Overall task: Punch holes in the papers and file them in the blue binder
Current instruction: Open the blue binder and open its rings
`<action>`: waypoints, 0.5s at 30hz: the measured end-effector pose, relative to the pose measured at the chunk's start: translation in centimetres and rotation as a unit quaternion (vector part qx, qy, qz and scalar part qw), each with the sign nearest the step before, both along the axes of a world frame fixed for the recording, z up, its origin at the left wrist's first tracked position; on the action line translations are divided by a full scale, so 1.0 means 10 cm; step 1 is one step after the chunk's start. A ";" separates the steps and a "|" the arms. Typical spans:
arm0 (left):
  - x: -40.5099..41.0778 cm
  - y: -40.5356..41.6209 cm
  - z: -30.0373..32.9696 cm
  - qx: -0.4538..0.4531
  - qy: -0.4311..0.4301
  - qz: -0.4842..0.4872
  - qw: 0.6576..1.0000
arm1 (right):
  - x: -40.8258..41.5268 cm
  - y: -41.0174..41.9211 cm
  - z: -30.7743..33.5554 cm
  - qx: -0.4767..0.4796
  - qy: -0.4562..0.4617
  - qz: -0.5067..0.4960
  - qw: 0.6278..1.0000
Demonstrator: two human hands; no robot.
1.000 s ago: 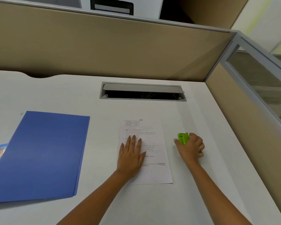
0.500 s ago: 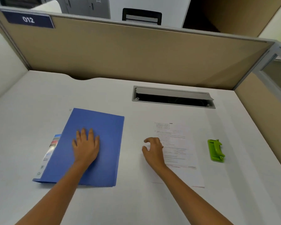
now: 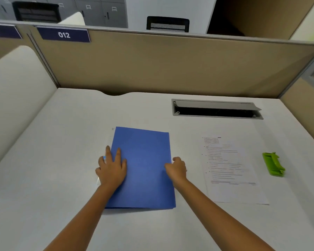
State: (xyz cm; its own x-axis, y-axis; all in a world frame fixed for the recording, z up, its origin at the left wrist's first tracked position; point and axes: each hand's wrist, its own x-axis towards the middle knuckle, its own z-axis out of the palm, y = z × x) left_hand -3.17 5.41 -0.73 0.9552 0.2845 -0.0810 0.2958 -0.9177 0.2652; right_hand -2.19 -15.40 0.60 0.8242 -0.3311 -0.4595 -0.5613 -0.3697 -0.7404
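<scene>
The blue binder [image 3: 143, 165] lies closed and flat in the middle of the white desk. My left hand [image 3: 111, 167] rests flat on its left edge, fingers spread, partly covering a sheet that sticks out beneath. My right hand [image 3: 176, 169] has its fingers curled at the binder's right edge; whether it grips the cover I cannot tell. A printed paper [image 3: 230, 169] lies flat to the right of the binder. Further right sits the green hole punch [image 3: 273, 164], untouched.
A grey cable slot [image 3: 216, 109] is set into the desk [image 3: 62, 142] behind the paper. Beige partition walls close off the back and right sides. A white panel stands along the left edge.
My right hand left the paper and moved left to the binder's right edge. My left hand slid to the binder's left edge. The binder now lies straighter.
</scene>
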 end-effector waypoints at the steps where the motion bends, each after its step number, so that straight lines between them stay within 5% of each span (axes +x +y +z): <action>1: 0.00 0.01 -0.01 0.001 0.001 -0.007 1.000 | 0.01 0.04 0.00 0.010 0.004 -0.011 1.000; 9: 0.00 0.04 -0.09 0.003 0.015 -0.030 0.999 | 0.22 0.03 0.02 0.079 0.062 -0.097 0.990; 15: 0.08 -0.03 -0.05 -0.042 0.017 -0.016 0.999 | 0.25 -0.25 0.14 0.127 0.063 -0.051 0.989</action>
